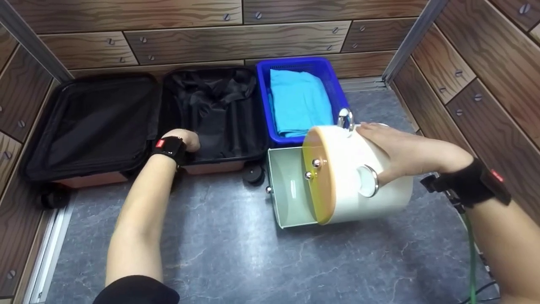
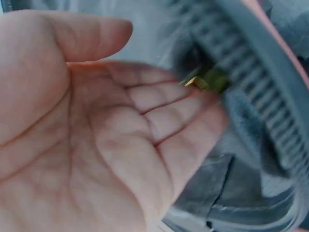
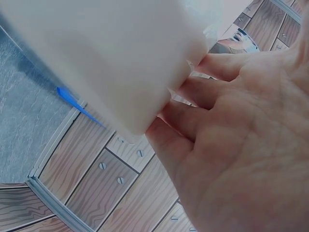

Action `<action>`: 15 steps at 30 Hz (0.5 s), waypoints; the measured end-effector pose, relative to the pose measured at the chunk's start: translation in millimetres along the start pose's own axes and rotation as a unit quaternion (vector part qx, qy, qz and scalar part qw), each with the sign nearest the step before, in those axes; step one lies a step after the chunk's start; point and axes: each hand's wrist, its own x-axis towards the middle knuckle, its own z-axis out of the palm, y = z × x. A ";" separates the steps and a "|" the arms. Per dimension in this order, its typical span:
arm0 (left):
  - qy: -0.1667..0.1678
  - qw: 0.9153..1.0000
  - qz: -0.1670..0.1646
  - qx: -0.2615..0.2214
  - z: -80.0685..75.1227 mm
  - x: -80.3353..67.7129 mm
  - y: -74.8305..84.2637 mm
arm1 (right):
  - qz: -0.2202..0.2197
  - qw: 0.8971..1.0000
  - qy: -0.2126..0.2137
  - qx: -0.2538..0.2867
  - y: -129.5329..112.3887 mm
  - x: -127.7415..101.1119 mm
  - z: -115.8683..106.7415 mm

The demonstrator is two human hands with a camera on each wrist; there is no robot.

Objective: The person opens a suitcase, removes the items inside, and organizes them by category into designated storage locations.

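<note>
My right hand grips a rounded white storage box from above and behind, thumb near a silver ring on its side. In the right wrist view, the fingers bend against its white edge. The box is tilted; its clear orange-yellow front carries silver knobs, and a pale green drawer sticks out below. My left hand reaches over the near rim of the open black-lined suitcase. Its fingers look mostly straight in the left wrist view, tips beside a small gold-and-olive item, blurred and partly hidden.
The suitcase's other half lies open at the left. A blue basket holding folded turquoise cloth stands right of the suitcase. Wood-patterned walls surround the grey marbled floor. A green cable hangs by the right arm.
</note>
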 end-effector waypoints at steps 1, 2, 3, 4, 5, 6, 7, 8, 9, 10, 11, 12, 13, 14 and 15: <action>0.007 1.000 0.013 0.005 -1.6 -1.1 -0.6 | 0.001 1.000 0.000 0.001 -0.1 -0.6 -0.3; 0.019 1.000 0.018 0.003 -2.5 -1.7 -1.0 | 0.005 1.000 -0.002 0.001 -0.2 -1.3 -0.4; 0.034 0.999 0.019 -0.004 -2.3 -0.3 -2.0 | 0.010 1.000 -0.005 0.002 -0.3 -1.8 -0.3; 0.051 0.998 0.018 -0.011 -1.2 2.3 -3.7 | 0.011 1.000 -0.006 0.002 -0.2 -2.0 -0.3; 0.067 0.997 0.018 -0.016 0.4 5.7 -5.4 | 0.012 1.000 -0.007 0.003 -0.1 -2.2 -0.2; 0.079 0.996 0.015 -0.024 3.1 10.2 -7.9 | 0.013 1.000 -0.008 0.003 0.0 -2.3 -0.1; 0.081 0.996 0.007 -0.034 5.4 12.2 -9.0 | 0.016 1.000 -0.010 0.003 -0.1 -2.3 0.0; 0.078 0.996 -0.001 -0.043 7.8 14.2 -10.5 | 0.017 1.000 -0.011 0.003 0.1 -2.0 0.3; 0.067 0.997 -0.007 -0.047 10.2 16.5 -12.2 | 0.016 1.000 -0.011 0.004 0.2 -1.8 0.4; 0.052 0.997 -0.009 -0.047 11.9 17.6 -13.3 | 0.015 1.000 -0.011 0.003 0.2 -1.6 0.3; 0.036 0.998 -0.012 -0.047 13.4 18.2 -14.0 | 0.015 1.000 -0.011 0.003 -0.1 -1.4 0.3; 0.022 0.999 -0.013 -0.046 15.1 19.5 -15.1 | 0.015 1.000 -0.011 0.002 -0.4 -1.4 0.3; 0.010 0.999 -0.016 -0.048 16.2 20.0 -15.5 | 0.015 1.000 -0.011 0.001 -0.6 -1.1 0.4; 0.015 0.999 -0.007 -0.039 20.7 29.9 -20.2 | 0.015 1.000 -0.011 0.001 -0.6 -0.9 0.7; 0.017 0.999 -0.002 -0.039 22.4 34.7 -21.8 | 0.017 1.000 -0.011 0.001 -0.8 -1.0 0.8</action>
